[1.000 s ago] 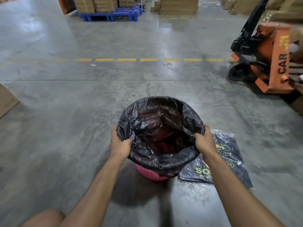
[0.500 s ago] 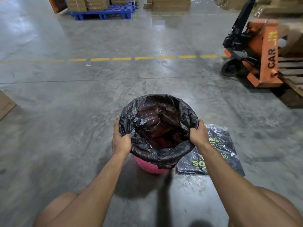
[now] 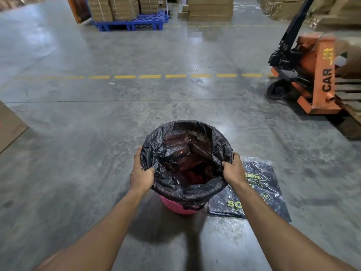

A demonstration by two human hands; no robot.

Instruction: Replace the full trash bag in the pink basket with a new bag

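A black trash bag [image 3: 187,192] lines the pink basket [image 3: 175,207] on the concrete floor, its edge folded over the rim. Dark red and brown waste fills the inside. My left hand [image 3: 141,174] grips the bag's rim on the left side. Across the opening, my right hand [image 3: 233,170] grips the rim on the right. Only the basket's lower front shows below the plastic. A flat pack of new black bags [image 3: 259,194] with yellow-green print lies on the floor just right of the basket, partly under my right forearm.
An orange pallet jack [image 3: 316,79] stands at the right, beside a wooden pallet. A cardboard box [image 3: 9,126] sits at the left edge. Far back are a blue pallet [image 3: 130,24] with stacked cartons and a dashed yellow floor line [image 3: 148,76].
Both hands have kept hold of the bag's rim. The rim on the left is pulled slightly inward and up. The camera has tilted, showing more of the floor ahead.
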